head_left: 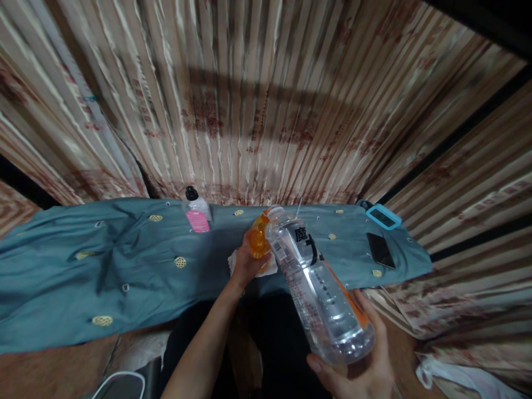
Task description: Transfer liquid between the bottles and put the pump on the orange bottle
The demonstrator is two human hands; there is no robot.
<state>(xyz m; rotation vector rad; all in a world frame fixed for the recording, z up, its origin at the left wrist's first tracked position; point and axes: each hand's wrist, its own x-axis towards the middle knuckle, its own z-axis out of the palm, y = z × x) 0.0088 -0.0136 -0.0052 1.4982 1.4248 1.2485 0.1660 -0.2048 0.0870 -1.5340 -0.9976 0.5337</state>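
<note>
Across the teal cloth [124, 260], from large to small. Big clear bottle [318, 285]: base cupped in the right hand [359, 360], fingers curled shut around it, long axis slanting up and left, open mouth tipped toward the small orange bottle [259, 237]. Small orange bottle: gripped upright by the left hand [245, 265], closed around it, just beside the big bottle's mouth, over a white tissue [253, 269]. Farther right, well apart: black phone [380, 250].

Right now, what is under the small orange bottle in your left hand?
A crumpled white tissue lies under the small orange bottle, on the teal cloth. The left hand hides its middle.
</note>
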